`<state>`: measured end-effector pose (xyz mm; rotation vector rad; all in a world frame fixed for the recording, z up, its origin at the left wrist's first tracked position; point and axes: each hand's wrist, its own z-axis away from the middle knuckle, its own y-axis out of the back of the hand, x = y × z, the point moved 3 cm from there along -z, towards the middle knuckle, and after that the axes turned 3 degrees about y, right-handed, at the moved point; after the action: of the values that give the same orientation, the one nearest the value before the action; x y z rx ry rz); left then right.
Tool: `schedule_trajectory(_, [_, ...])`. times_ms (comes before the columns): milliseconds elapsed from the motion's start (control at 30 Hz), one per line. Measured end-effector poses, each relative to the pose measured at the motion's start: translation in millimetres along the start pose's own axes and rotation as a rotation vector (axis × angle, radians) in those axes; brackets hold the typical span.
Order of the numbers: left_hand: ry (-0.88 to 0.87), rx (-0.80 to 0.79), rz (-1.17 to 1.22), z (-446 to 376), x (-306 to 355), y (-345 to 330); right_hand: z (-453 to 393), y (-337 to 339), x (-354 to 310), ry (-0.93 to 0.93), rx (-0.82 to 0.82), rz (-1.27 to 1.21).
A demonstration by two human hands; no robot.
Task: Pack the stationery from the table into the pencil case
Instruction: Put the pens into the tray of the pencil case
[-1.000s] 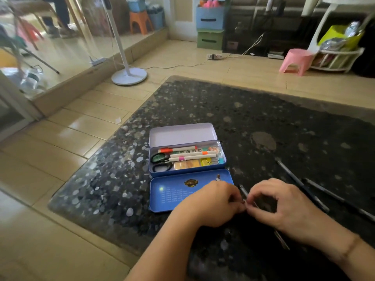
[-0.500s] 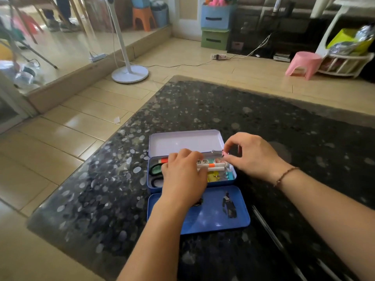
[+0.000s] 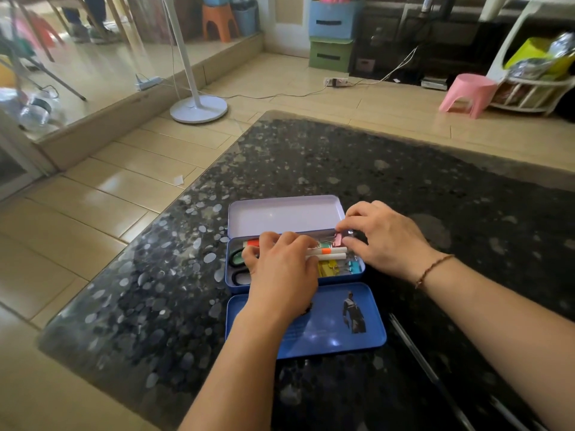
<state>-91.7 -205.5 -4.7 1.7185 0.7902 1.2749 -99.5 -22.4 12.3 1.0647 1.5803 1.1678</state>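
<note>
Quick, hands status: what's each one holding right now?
Left hand: palm down over the pencil case; grip cannot be told.
Right hand: pinching a pink binder clip.

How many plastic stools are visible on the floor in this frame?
2: an orange stool on the raised floor at top left, and a pink stool on the tiles at upper right. Others may be out of view.

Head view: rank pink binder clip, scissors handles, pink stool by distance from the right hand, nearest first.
1. pink binder clip: at the right hand's fingertips, case's right end.
2. scissors handles: case's left end, beyond the left hand.
3. pink stool: floor, far right.
</note>
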Motion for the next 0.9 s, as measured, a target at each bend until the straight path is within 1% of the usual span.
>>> schedule_trajectory(67, [0.009,0.014,0.015,-1,-2,1,1,0,-1,0.042,0.005,0.027])
schedule_trajectory(133, [0.016,0.019,0.027,-2,-4,2,2,-1,-3,0.045,-0.01,0.0])
schedule_trajectory(267, [0.013,-0.005,0.018,-1,-6,0,0,-5,-1,-0.002,-0.075,-0.044])
schedule_trajectory(467, [0.023,-0.007,0.048,-2,-7,-1,-4,-5,-4,-0.017,-0.06,-0.041])
schedule_trajectory(600, [-0.021,-0.009,0.056,0,-1,1,-5,-6,-6,-0.049,-0.086,-0.043])
schedule_trajectory(700, [-0.176,-0.06,0.13,4,12,6,-1,-4,-3,-0.065,-0.075,-0.137])
schedule_trajectory(733, [-0.238,-0.084,0.164,7,20,9,2,0,-3,-0.061,-0.03,-0.196])
schedule_trajectory(800, [-0.365,-0.142,0.185,15,39,11,16,14,-2,-0.07,0.113,-0.298])
schedule_trajectory(867, [-0.541,-0.22,0.132,28,62,6,45,31,5,-0.112,0.256,-0.34])
schedule_trajectory(900, [-0.636,-0.265,0.094,37,73,2,66,40,10,-0.15,0.289,-0.338])
